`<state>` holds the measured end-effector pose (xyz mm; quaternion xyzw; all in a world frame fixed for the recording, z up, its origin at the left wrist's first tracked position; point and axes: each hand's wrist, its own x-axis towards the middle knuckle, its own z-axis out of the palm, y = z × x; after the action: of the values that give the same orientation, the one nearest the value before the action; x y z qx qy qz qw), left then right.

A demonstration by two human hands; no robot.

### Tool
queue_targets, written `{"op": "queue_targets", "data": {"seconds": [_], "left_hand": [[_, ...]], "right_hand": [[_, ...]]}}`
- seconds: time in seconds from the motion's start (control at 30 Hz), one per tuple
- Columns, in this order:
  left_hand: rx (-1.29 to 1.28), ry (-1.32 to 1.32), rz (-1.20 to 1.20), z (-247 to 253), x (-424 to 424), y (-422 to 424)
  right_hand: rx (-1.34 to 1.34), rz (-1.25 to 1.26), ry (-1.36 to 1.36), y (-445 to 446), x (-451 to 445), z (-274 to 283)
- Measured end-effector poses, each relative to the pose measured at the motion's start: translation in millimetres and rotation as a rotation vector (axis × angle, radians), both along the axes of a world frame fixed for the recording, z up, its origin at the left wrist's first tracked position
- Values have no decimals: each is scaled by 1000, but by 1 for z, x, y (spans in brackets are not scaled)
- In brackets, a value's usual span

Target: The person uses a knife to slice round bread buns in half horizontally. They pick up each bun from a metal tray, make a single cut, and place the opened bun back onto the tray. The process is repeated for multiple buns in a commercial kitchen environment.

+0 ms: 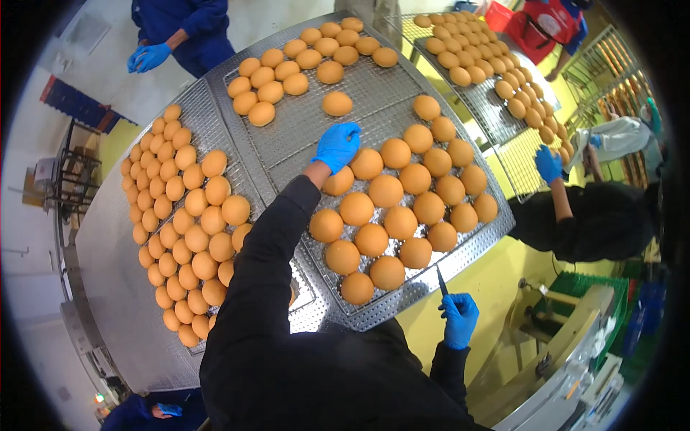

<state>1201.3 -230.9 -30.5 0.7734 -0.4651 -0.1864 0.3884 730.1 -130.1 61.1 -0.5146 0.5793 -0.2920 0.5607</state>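
My left hand (337, 146), in a blue glove, reaches over a wire cooling rack (294, 156) with its fingers curled together. Nothing shows in its grasp. It is just beyond the nearer group of round golden-brown buns (386, 190), partly covering one at its left edge. A single bun (337, 103) sits apart on the rack, just past my fingers. Off the near edge of the metal surface, my right hand (461, 320), also gloved, grips a slim dark-bladed knife (441, 281). The blade points up towards the rack's corner.
More buns stand on racks at left (197, 237) and far side (288, 70). Another bun-covered rack (485, 54) lies at upper right. Co-workers' gloved hands (150, 57) appear at upper left and right (549, 164). Equipment with a green crate (579, 293) stands at lower right.
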Motion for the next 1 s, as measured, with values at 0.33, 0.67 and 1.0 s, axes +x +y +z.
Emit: {"op": "queue_targets", "data": {"seconds": [0.33,0.67,1.0], "left_hand": [[389,-629,458,26,157,-26],[650,-507,350,26,149,-25],[549,-644,271,15,32,76]], "right_hand": [[-23,-89,60,-47,-33,-21],[18,-91,78,-58,-15,-27],[-43,-56,-12,-25,-7,-9]]}}
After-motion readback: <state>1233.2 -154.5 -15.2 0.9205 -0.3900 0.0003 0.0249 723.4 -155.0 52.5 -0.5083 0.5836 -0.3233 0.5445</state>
